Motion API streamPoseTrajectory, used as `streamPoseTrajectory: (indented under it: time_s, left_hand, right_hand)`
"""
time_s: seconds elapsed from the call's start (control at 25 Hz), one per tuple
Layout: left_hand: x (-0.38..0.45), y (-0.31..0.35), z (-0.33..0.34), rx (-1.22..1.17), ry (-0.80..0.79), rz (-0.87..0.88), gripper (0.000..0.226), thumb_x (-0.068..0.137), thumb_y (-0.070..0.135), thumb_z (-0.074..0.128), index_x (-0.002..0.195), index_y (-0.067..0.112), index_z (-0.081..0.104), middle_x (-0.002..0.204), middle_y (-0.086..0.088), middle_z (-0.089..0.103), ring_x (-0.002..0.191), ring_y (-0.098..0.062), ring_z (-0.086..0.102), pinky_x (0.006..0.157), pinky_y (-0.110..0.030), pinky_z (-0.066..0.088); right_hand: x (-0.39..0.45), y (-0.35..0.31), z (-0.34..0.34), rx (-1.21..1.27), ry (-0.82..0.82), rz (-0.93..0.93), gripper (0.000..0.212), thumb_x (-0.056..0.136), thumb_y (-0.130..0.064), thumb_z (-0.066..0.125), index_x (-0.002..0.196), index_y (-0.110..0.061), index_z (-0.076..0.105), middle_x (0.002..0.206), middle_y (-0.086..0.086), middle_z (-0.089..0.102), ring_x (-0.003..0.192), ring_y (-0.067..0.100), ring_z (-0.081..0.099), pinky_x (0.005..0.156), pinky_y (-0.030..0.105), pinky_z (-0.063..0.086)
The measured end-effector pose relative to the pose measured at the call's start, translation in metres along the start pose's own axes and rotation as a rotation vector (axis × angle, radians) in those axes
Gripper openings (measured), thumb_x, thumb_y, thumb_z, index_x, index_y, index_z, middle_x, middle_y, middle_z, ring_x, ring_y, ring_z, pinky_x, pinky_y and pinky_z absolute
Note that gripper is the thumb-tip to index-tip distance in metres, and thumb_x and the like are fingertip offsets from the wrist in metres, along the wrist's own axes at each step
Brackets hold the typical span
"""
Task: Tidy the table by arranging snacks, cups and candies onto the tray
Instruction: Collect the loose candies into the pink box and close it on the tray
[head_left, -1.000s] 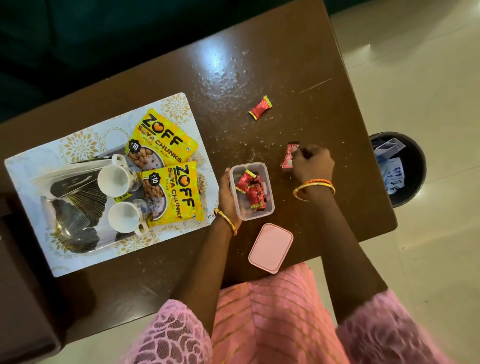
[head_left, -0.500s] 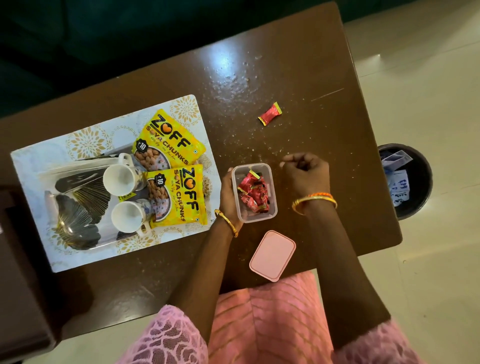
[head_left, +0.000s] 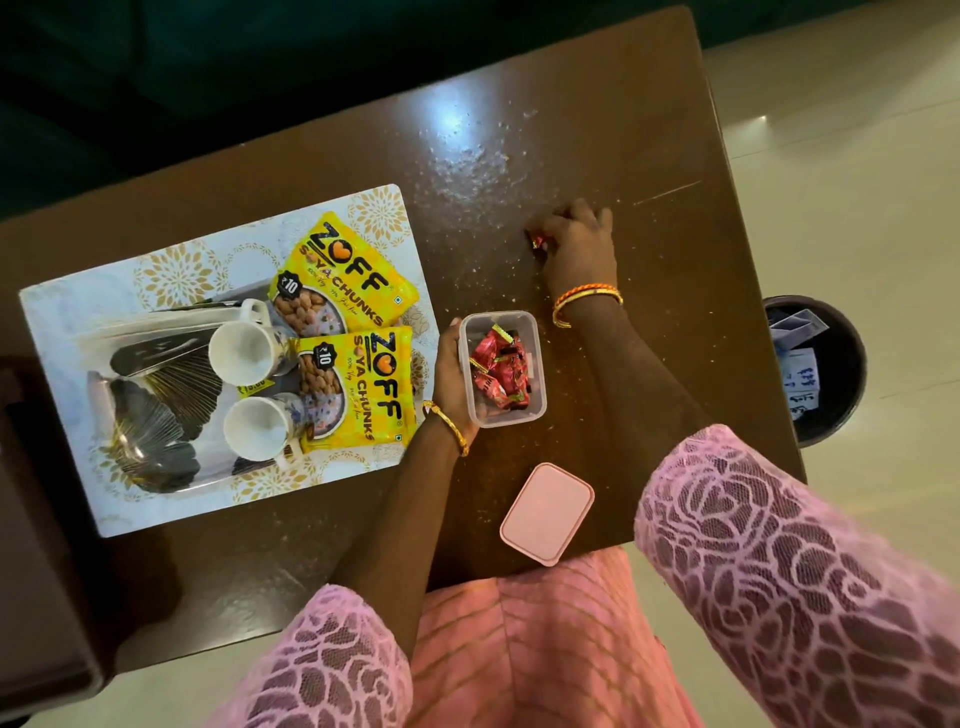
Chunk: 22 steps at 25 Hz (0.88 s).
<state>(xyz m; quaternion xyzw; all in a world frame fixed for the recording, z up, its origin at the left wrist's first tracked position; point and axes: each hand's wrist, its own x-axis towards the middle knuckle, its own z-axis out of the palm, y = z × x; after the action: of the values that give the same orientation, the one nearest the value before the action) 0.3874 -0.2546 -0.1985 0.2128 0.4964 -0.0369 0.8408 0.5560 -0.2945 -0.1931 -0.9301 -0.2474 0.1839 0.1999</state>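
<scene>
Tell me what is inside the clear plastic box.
The clear plastic box holds a heap of red-wrapped candies. Those on top cover whatever lies underneath, so the count is unclear.

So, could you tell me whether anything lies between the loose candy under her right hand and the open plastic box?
Nothing visible does. The right hand is on the last loose candy, and only bare, crumb-speckled table separates it from the clear box, which the left hand steadies. The pink lid lies off to the near side.
</scene>
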Motion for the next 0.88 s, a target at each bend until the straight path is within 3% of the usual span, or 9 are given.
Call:
streamPoseTrajectory:
  time_s: [0.16, 0.32, 0.44, 0.6, 0.72, 0.8, 0.88]
  left_hand:
    - [-0.001, 0.001, -0.003, 0.036, -0.008, -0.014, 0.058, 0.097, 0.048, 0.023, 0.141, 0.013, 0.038, 0.115, -0.008, 0.056, 0.109, -0.027, 0.053, 0.106, -0.052, 0.036]
    - [-0.007, -0.005, -0.007, 0.000, -0.030, -0.046, 0.059, 0.096, 0.048, 0.024, 0.139, 0.011, 0.041, 0.102, -0.004, 0.060, 0.095, -0.023, 0.057, 0.091, -0.044, 0.045]
    - [-0.013, -0.009, -0.008, -0.058, -0.065, -0.138, 0.058, 0.093, 0.052, 0.027, 0.130, 0.014, 0.051, 0.107, -0.008, 0.061, 0.098, -0.026, 0.057, 0.090, -0.045, 0.045]
    - [-0.024, -0.012, -0.016, -0.075, -0.203, -0.201, 0.058, 0.092, 0.053, 0.024, 0.107, 0.019, 0.068, 0.102, -0.005, 0.071, 0.096, -0.025, 0.065, 0.083, -0.047, 0.051]
    - [-0.032, -0.017, -0.026, -0.067, -0.151, -0.278, 0.056, 0.087, 0.057, 0.032, 0.122, 0.020, 0.056, 0.109, -0.006, 0.063, 0.101, -0.024, 0.057, 0.088, -0.046, 0.045]
    - [-0.037, -0.020, -0.036, -0.017, -0.121, -0.291, 0.070, 0.078, 0.062, 0.038, 0.133, 0.020, 0.046, 0.118, -0.009, 0.055, 0.101, -0.026, 0.056, 0.088, -0.047, 0.044]
    - [-0.042, -0.023, -0.045, 0.022, -0.111, -0.289, 0.075, 0.081, 0.063, 0.035, 0.140, 0.017, 0.041, 0.127, -0.012, 0.049, 0.108, -0.030, 0.053, 0.091, -0.049, 0.043]
  right_hand:
    - [-0.021, -0.003, -0.008, 0.194, 0.082, 0.167, 0.028, 0.090, -0.002, 0.044, 0.110, -0.007, 0.063, 0.113, 0.018, 0.063, 0.106, 0.036, 0.050, 0.088, 0.042, 0.045]
    - [-0.075, -0.012, -0.032, 0.663, 0.072, 0.461, 0.016, 0.087, -0.011, 0.059, 0.101, -0.012, 0.066, 0.099, 0.007, 0.071, 0.093, 0.019, 0.066, 0.082, 0.032, 0.056]
    - [-0.126, -0.028, -0.038, 0.838, -0.010, 0.500, 0.014, 0.084, -0.012, 0.065, 0.097, -0.013, 0.069, 0.103, 0.005, 0.068, 0.095, 0.017, 0.065, 0.084, 0.031, 0.055]
    - [-0.164, -0.035, -0.026, 0.760, -0.105, 0.494, 0.018, 0.087, -0.015, 0.061, 0.103, -0.012, 0.070, 0.122, 0.009, 0.054, 0.111, 0.016, 0.053, 0.090, 0.029, 0.049]
    - [-0.182, -0.024, -0.025, 0.857, 0.061, 0.552, 0.018, 0.089, -0.008, 0.057, 0.102, -0.013, 0.068, 0.107, 0.005, 0.064, 0.091, 0.003, 0.060, 0.077, 0.021, 0.052]
    - [-0.196, -0.011, -0.020, 0.815, 0.142, 0.692, 0.018, 0.087, -0.005, 0.058, 0.102, -0.010, 0.067, 0.099, 0.006, 0.067, 0.085, 0.011, 0.063, 0.074, 0.026, 0.050]
    - [-0.214, 0.001, -0.007, 0.589, 0.076, 0.845, 0.026, 0.082, -0.012, 0.066, 0.107, -0.006, 0.063, 0.107, 0.014, 0.066, 0.093, 0.025, 0.062, 0.078, 0.028, 0.046]
